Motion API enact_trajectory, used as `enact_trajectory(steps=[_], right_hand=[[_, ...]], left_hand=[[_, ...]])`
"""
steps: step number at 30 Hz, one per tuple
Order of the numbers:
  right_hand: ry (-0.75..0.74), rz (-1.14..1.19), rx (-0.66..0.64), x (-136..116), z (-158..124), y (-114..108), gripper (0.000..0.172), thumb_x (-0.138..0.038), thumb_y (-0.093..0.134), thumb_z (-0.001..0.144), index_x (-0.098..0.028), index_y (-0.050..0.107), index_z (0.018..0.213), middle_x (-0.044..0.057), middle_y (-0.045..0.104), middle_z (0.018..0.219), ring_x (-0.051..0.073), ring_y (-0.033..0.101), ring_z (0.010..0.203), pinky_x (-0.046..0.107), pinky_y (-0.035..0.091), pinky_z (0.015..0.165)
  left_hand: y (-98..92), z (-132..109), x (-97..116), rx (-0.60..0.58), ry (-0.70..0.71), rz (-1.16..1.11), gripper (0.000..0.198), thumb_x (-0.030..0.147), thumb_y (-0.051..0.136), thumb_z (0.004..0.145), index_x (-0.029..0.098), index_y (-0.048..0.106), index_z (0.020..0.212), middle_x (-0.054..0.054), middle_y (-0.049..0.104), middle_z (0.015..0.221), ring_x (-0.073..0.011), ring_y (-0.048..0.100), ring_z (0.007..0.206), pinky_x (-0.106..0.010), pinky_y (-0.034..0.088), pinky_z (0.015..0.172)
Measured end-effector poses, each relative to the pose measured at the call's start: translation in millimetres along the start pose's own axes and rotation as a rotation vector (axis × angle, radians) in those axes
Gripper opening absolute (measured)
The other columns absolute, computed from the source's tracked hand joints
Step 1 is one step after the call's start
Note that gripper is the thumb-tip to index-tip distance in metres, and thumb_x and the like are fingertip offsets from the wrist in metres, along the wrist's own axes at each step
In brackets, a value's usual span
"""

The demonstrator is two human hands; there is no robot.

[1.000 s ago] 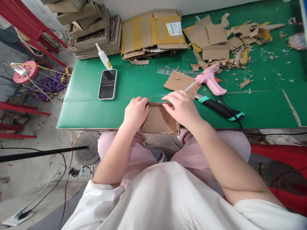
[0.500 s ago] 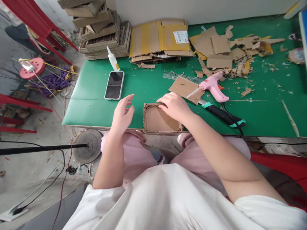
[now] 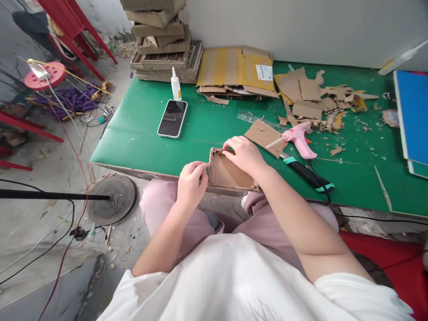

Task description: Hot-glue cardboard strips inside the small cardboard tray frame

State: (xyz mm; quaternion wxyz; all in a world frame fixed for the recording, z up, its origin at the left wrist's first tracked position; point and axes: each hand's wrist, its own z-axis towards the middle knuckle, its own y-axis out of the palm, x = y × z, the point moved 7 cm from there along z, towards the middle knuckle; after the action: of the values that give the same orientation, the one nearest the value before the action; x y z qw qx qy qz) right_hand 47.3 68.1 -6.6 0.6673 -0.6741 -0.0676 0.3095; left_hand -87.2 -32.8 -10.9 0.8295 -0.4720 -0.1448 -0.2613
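A shallow open cardboard box sits at the near edge of the green table. My left hand is closed in a pinch on the box's left wall. Across from it, my right hand lies over the far wall, fingers curled and pressing its top edge near the far left corner. A pink glue gun lies just right of my right hand, on a flat cardboard piece.
A black and teal utility knife lies right of the box. A phone and a glue bottle sit to the far left. Flattened cartons, cardboard scraps, a ruler and a blue board are on the table.
My left hand let go of the box, lifted open, then came back and pinched the left wall. My right hand stayed on the far wall. The view tilted up.
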Motion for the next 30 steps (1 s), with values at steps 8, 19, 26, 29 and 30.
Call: enact_trajectory(steps=[8,19,26,29,30], right_hand=[[0.027,-0.018,-0.028,-1,0,12,0.022,-0.022,0.048,0.090,-0.016,0.069,0.097,0.009,0.069,0.100,0.023,0.059,0.097,0.033,0.044,0.083],[0.016,-0.055,0.006,-4,0,16,0.020,-0.020,0.049,0.088,-0.016,0.068,0.093,0.011,0.068,0.099,0.023,0.058,0.095,0.033,0.043,0.079],[0.023,-0.066,0.016,-5,0,15,0.018,-0.020,0.050,0.088,-0.016,0.067,0.091,0.011,0.068,0.097,0.023,0.058,0.092,0.033,0.041,0.075],[0.020,-0.064,0.015,-5,0,15,0.019,-0.021,0.050,0.088,-0.016,0.068,0.092,0.010,0.068,0.097,0.023,0.058,0.092,0.032,0.041,0.075],[0.019,-0.063,0.014,-5,0,16,0.019,-0.022,0.051,0.088,-0.016,0.068,0.092,0.010,0.068,0.097,0.023,0.058,0.092,0.032,0.041,0.076]], left_hand=[[16.2,3,8,-0.021,-0.006,-0.003,0.027,0.015,0.044,0.089,0.016,0.068,0.101,-0.010,0.069,0.105,-0.0182,0.065,0.094,-0.031,0.053,0.085],[26.0,5,11,-0.071,-0.025,0.070,0.027,0.013,0.043,0.086,0.016,0.069,0.095,-0.011,0.066,0.104,-0.0176,0.064,0.088,-0.030,0.054,0.081],[26.7,8,15,-0.101,0.005,0.137,0.027,0.012,0.044,0.085,0.015,0.069,0.095,-0.011,0.064,0.102,-0.0183,0.063,0.085,-0.029,0.053,0.077],[26.8,10,17,-0.121,0.014,0.165,0.027,0.012,0.044,0.085,0.014,0.069,0.096,-0.012,0.062,0.101,-0.0184,0.061,0.085,-0.029,0.053,0.077],[27.4,12,17,-0.136,0.016,0.173,0.026,0.012,0.044,0.085,0.014,0.069,0.095,-0.012,0.061,0.101,-0.0183,0.061,0.084,-0.030,0.052,0.077]])
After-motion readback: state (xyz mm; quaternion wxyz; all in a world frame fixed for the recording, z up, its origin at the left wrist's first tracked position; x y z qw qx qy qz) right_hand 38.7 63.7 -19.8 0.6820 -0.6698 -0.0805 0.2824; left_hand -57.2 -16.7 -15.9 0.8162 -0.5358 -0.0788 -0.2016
